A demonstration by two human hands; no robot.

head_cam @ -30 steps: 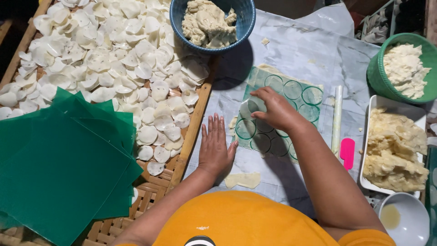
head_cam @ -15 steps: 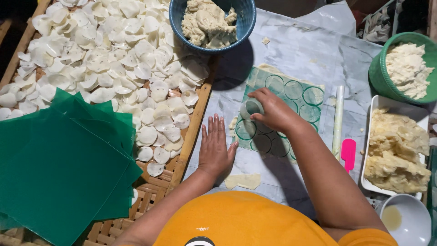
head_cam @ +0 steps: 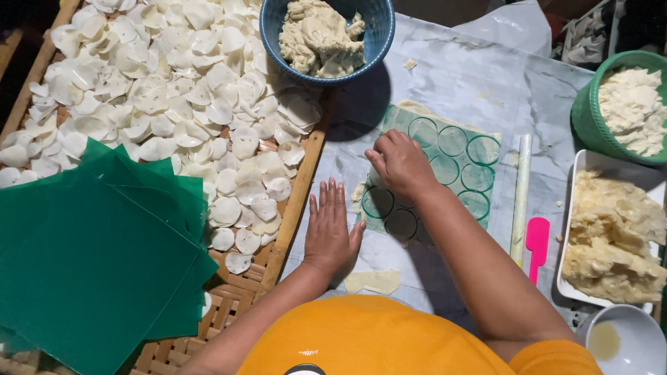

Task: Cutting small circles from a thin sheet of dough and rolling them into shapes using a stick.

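Right hand point(head_cam: 401, 164) is being held knuckles-up over the near left part of the rolled dough sheet point(head_cam: 445, 163), with the fingers curled down into a loose fist; whatever is being gripped beneath them is hidden, so it cannot be told what is enclosed. The right forearm is being extended diagonally from the lower right of the view, and the wrist is being kept roughly in line with it. The dough sheet is being supported on a green backing on the plastic-covered work surface point(head_cam: 486, 76), and round cut-outs are showing across it as green circles.

Left hand point(head_cam: 329, 229) is being pressed flat, palm down and empty, on the work surface just left of the sheet, with the fingers straight, close together and pointing away from the body. Its forearm is being brought in from the lower left, beside the edge of the woven bamboo tray point(head_cam: 295, 201).

Cut dough discs point(head_cam: 174, 83) are being kept in a spread layer on the tray, and a stack of green plastic sheets point(head_cam: 97, 257) is lying over its near end. A dough scrap point(head_cam: 373, 280) is lying on the surface just near the left wrist. A blue bowl of dough point(head_cam: 326, 35) is standing beyond the sheet. To the right of the sheet, a rolling pin point(head_cam: 520, 198) and a pink scraper point(head_cam: 536, 239) are lying side by side, with a white tray of dough point(head_cam: 611, 236) and a green basket of dough point(head_cam: 622, 104) further right.
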